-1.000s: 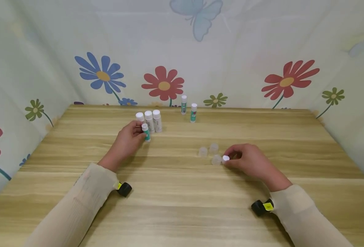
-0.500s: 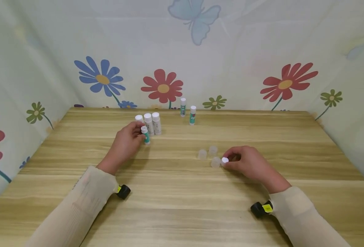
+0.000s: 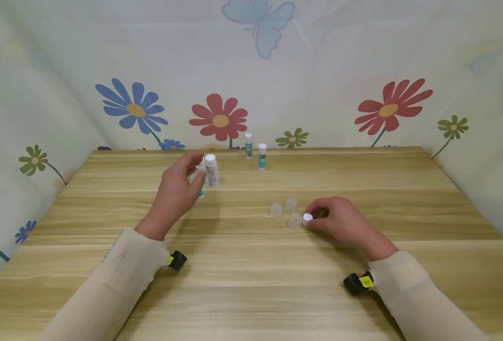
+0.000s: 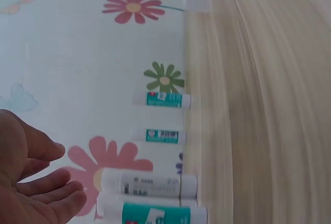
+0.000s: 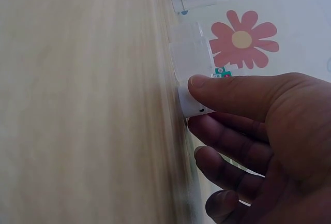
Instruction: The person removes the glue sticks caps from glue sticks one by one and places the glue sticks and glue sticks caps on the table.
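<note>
My left hand (image 3: 176, 189) hovers beside a group of upright glue sticks, its fingers apart and nothing between them. In the group are white glue sticks (image 3: 212, 171) and one teal-labelled glue stick (image 4: 160, 214) in front; the hand partly hides them in the head view. Over on the right, my right hand (image 3: 341, 225) pinches a small white cap (image 5: 191, 104) between thumb and fingers, low at the tabletop. Close by that cap stand several clear plastic caps (image 3: 295, 220), in a small cluster.
Two more teal-labelled glue sticks, one nearer (image 3: 262, 158) and one farther (image 3: 248, 148), stand upright near the back edge of the wooden table (image 3: 251, 284). A flower-printed curtain (image 3: 319, 85) rises behind the table. Each wrist carries a small black camera (image 3: 178, 260).
My left hand has let go of the teal-labelled glue stick and lifted slightly away, fingers spreading. My right hand keeps pinching the white cap in much the same place.
</note>
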Available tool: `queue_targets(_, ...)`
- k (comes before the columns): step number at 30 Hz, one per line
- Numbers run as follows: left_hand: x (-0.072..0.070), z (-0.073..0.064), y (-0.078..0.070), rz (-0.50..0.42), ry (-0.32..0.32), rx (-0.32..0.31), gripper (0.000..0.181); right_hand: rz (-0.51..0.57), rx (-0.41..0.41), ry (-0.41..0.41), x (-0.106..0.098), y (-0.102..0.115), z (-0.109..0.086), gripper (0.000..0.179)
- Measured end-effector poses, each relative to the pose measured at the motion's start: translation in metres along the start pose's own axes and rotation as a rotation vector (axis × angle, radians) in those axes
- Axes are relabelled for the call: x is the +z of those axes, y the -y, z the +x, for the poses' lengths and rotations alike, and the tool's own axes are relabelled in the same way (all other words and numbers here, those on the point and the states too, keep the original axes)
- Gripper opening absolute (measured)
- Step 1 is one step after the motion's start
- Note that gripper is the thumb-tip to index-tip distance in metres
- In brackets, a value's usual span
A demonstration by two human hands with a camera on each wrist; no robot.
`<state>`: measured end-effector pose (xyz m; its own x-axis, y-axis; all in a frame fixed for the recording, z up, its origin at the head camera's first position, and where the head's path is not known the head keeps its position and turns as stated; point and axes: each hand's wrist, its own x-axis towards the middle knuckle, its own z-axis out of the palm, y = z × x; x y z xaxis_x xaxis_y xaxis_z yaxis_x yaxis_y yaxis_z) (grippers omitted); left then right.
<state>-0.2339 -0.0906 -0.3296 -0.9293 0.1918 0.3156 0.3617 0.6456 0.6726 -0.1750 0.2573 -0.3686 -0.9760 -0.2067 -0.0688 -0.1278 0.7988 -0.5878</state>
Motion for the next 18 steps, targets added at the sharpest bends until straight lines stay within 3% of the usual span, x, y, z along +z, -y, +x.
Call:
queue_targets(6,0.015,0.005,-0.013,-0.081,0.034,0.012,0.046,0.006,-0.005,0.004,0.001,-0.002,0.000,0.015)
queue_targets(18,0.048,0.031,-0.022,-0.184,0.123,-0.060,0.050,0.018,-0.014,-0.008,0.003,-0.005,0.000,0.014)
